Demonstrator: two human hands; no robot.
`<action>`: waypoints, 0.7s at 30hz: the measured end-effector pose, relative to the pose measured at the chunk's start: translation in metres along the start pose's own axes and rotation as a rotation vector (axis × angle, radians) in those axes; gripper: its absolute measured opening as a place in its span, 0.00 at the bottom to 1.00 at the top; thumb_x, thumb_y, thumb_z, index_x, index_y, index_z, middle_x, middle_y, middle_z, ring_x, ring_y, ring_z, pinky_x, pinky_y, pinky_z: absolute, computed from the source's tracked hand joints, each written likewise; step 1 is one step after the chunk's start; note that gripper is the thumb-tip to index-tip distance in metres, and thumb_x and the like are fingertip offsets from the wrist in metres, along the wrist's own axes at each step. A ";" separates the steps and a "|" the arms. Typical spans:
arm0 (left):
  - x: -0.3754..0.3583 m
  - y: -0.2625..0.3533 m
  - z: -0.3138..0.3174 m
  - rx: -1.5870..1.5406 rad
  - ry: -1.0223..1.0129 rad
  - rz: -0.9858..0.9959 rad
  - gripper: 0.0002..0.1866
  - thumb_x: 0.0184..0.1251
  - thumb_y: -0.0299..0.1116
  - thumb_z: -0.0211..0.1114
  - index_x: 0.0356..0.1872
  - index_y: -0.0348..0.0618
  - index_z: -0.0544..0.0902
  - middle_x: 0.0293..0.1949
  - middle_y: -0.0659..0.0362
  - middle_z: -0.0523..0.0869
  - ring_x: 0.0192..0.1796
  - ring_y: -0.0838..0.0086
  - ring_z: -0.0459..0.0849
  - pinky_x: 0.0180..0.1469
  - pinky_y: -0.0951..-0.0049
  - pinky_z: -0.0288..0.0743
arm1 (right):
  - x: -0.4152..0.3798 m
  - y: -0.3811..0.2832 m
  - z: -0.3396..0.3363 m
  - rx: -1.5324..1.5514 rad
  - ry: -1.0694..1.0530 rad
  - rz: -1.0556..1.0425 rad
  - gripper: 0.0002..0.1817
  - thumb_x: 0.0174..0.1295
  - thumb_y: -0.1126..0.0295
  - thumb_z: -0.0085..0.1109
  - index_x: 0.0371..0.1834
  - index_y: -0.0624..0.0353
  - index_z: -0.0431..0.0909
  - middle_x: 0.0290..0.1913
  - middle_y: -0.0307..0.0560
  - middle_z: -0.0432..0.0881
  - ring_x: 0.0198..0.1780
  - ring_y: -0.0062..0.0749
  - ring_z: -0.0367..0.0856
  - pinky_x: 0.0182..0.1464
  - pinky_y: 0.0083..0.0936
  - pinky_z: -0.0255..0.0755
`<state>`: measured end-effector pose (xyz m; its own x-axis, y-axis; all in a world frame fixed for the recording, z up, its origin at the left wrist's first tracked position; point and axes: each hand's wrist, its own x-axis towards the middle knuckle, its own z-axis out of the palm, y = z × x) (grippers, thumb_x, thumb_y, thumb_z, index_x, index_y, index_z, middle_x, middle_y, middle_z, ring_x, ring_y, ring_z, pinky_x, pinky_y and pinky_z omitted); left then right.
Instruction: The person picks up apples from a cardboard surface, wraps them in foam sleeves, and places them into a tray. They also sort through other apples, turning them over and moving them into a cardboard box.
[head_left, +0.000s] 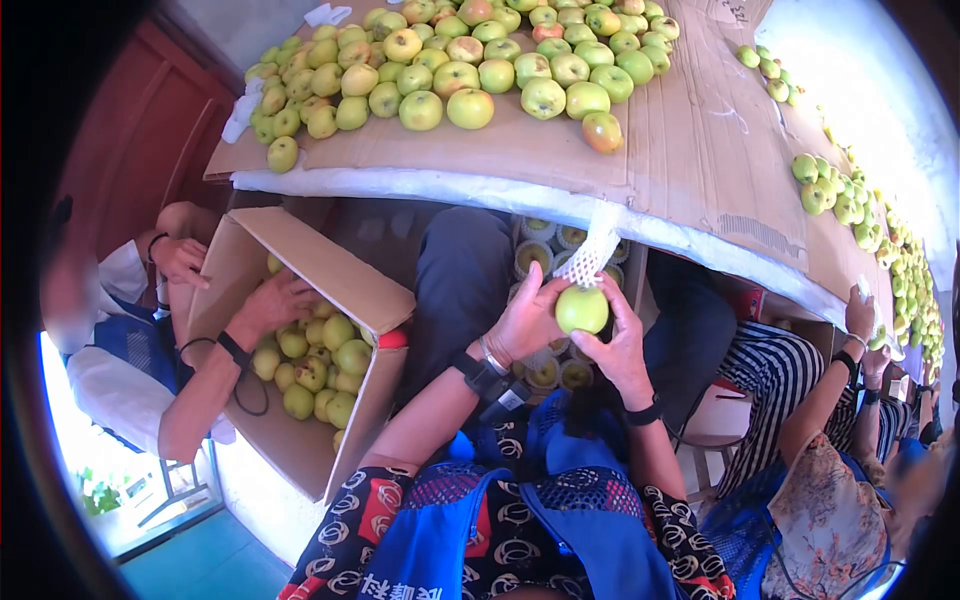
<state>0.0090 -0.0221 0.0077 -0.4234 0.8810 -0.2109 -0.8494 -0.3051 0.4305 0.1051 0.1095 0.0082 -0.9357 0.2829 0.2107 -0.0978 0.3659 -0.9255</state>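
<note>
Blue vest point(590, 510) panels with mesh parts lay closest, worn over a dark shirt point(515, 545) patterned with white rings and red patches. Beyond them, both forearms reached forward, and the hands met around one green apple point(582, 311). The left hand point(525, 325) was partly closed, its fingers curved against the apple's left side and up by a white foam net point(592, 252). The right hand point(620, 345) was partly closed too, fingers along the right side and thumb across the lower part. The net rose from the top of the apple, its narrow upper end in front of the worktop's near edge. Below and behind the hands, netted apples point(543, 372) sat in rows beneath the worktop point(690, 150). On the cardboard top, a broad heap of green and red-blushed apples point(455, 78) spread out, with more clusters along the far right. To the left, a cardboard box point(325, 255) stood tilted, holding loose apples point(310, 372); a co-worker's hand point(275, 303) reached inside onto them. At the right, another person in striped trousers point(770, 385) had a raised hand point(860, 314) near the worktop's edge.
</note>
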 end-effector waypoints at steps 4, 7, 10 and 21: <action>-0.003 0.001 0.004 0.153 -0.077 -0.007 0.40 0.65 0.66 0.31 0.64 0.41 0.61 0.65 0.56 0.62 0.65 0.64 0.64 0.64 0.55 0.57 | -0.003 0.006 0.001 0.287 0.200 0.191 0.33 0.44 0.72 0.66 0.56 0.68 0.65 0.54 0.52 0.71 0.56 0.32 0.71 0.59 0.28 0.64; -0.003 0.002 -0.002 0.326 -0.032 0.098 0.33 0.68 0.58 0.38 0.63 0.42 0.62 0.66 0.54 0.62 0.64 0.66 0.65 0.62 0.58 0.61 | 0.002 0.007 -0.007 0.467 0.408 0.174 0.27 0.48 0.77 0.62 0.53 0.66 0.65 0.48 0.44 0.72 0.49 0.26 0.72 0.55 0.24 0.67; -0.002 0.005 -0.009 0.638 0.292 0.374 0.19 0.62 0.30 0.60 0.53 0.40 0.70 0.53 0.56 0.75 0.55 0.74 0.74 0.52 0.74 0.72 | 0.003 0.009 -0.017 0.406 0.427 0.184 0.26 0.46 0.77 0.63 0.51 0.65 0.66 0.47 0.43 0.72 0.49 0.25 0.72 0.54 0.23 0.67; 0.002 -0.005 0.000 0.662 0.046 0.251 0.21 0.60 0.26 0.61 0.54 0.38 0.68 0.49 0.64 0.73 0.47 0.81 0.73 0.52 0.79 0.69 | 0.002 -0.012 -0.002 0.389 0.297 0.102 0.51 0.39 0.76 0.73 0.67 0.60 0.48 0.53 0.51 0.70 0.55 0.34 0.71 0.58 0.28 0.66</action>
<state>0.0123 -0.0192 0.0053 -0.6068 0.7921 -0.0661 -0.3605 -0.2002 0.9110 0.1047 0.1073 0.0202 -0.8159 0.5606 0.1413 -0.1830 -0.0185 -0.9829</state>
